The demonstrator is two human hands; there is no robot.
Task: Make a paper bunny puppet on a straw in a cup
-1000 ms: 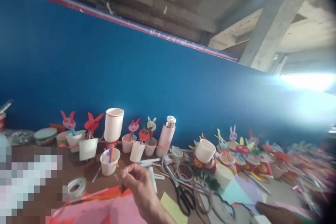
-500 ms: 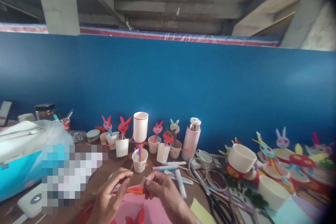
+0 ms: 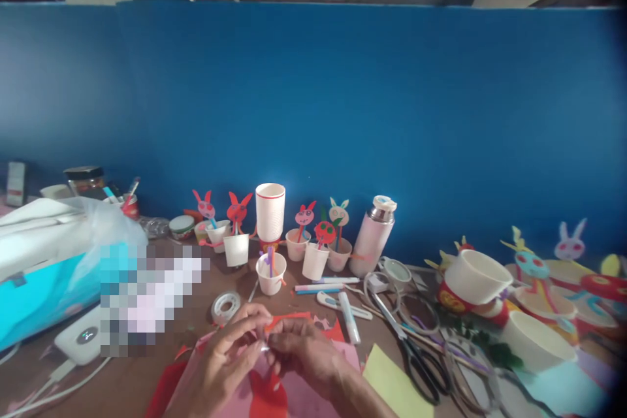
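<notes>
My left hand [image 3: 228,356] and my right hand [image 3: 304,353] meet over pink paper [image 3: 347,354], fingertips pinched together. Between them is a small, shiny, translucent piece of tape [image 3: 265,347], mostly covered by the fingers. Beneath the hands lies a red paper cutout [image 3: 268,398] with a rounded shape. A roll of tape [image 3: 226,307] rests flat just beyond my left hand. Orange-red paper scraps [image 3: 294,317] lie behind the fingers. Nearest beyond the hands stands a white paper cup [image 3: 271,274] with purple and orange strips in it.
Several paper cups with rabbit-like paper heads [image 3: 237,210] stand along the blue partition [image 3: 313,104], with a stack of cups [image 3: 270,212] and a thermos [image 3: 373,235]. To the right are scissors [image 3: 416,366], a glue stick [image 3: 349,319], a utility knife [image 3: 343,305] and yellow paper [image 3: 396,382]. A bag [image 3: 44,287] lies left.
My hands were apart and have come together, the left fingers closing at the right fingertips. The view has tilted down, bringing the tape roll and more tabletop into sight.
</notes>
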